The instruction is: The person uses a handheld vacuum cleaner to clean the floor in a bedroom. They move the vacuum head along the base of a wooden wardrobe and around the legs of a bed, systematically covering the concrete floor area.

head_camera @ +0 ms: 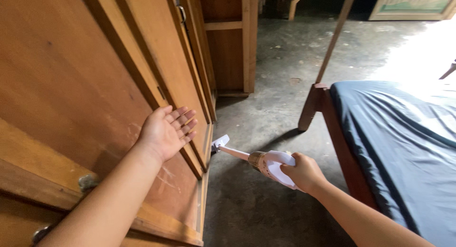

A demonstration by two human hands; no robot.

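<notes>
My right hand [304,172] grips the white-and-gold handheld stick vacuum [266,162] — its nozzle at the wooden wardrobe [71,85] base on the left — left hand [166,131] open, while most of the grey concrete floor [266,109] seems left.

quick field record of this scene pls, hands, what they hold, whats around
left hand: left hand open, palm up, fingers spread, in front of the wooden cabinet door; contact cannot be told
right hand: right hand gripping the handle of a white stick vacuum
vacuum head: nozzle down on the concrete floor by the cabinet's base
right side: bed with a dark blue sheet and wooden frame
</notes>
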